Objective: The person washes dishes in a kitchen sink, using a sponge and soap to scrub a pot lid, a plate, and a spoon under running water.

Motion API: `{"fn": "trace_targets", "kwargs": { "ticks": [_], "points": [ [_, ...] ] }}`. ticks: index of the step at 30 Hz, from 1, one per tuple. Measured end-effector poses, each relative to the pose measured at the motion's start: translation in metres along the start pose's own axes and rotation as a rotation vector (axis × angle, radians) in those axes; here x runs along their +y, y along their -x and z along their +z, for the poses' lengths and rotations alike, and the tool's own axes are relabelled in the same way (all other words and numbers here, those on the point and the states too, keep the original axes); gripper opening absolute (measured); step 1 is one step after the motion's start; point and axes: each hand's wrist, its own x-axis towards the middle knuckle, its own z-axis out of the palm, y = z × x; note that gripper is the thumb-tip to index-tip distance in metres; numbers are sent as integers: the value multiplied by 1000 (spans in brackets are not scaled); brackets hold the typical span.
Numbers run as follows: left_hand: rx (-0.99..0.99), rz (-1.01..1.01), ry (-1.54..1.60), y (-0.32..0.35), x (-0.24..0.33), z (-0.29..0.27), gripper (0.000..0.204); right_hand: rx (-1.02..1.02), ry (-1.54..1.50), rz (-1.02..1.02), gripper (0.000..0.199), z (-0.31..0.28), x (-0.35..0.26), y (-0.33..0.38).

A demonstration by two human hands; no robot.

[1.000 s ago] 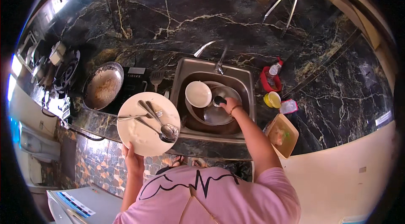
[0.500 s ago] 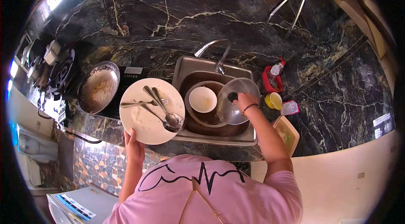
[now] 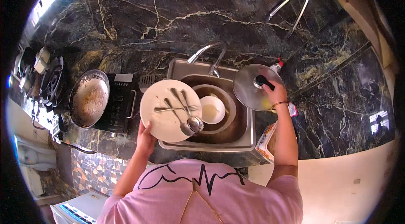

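My left hand (image 3: 145,139) grips the near left rim of a cream plate (image 3: 154,97), thumb on top. On the plate lie several used pieces of cutlery, among them a fork (image 3: 190,107) and spoons (image 3: 186,128), with food bits. The plate reaches over the sink's left edge. My right hand (image 3: 277,94) is closed on the black knob of a glass pot lid (image 3: 249,89), held over the sink's right edge and the counter. Within the steel sink (image 3: 249,137) sits a round metal pot (image 3: 230,99). A white bowl (image 3: 212,110) with cloudy residue rests in it.
A curved faucet (image 3: 219,57) rises behind the sink. To the left, a stained frying pan (image 3: 89,99) sits by a black induction cooker (image 3: 116,116). A red-topped bottle (image 3: 277,66) is partly hidden behind the lid. A plastic tub (image 3: 265,143) stands near my right forearm.
My right hand has carried the lid right, from over the pot to beyond the sink's right edge. My left hand has brought the plate right, closer to the bowl.
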Motion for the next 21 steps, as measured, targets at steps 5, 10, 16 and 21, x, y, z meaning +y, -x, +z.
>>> {"fn": "trace_targets", "kwargs": {
  "ticks": [5, 10, 16, 21],
  "points": [
    [-44, -211, -21, -40, -37, 14, 39, 18, -164, 82, 47, 8, 14, -2],
    [-80, -306, -116, -76, -78, 36, 38, -1, -184, 128, 47, 12, 15, 8],
    [-135, -372, -150, -96, -107, 54, 37, 21, -197, 75, 46, 33, 24, 15],
    [-75, -396, -107, -104, -118, 56, 41, 19, -139, 40, 44, 66, 25, 9]
  ]
}}
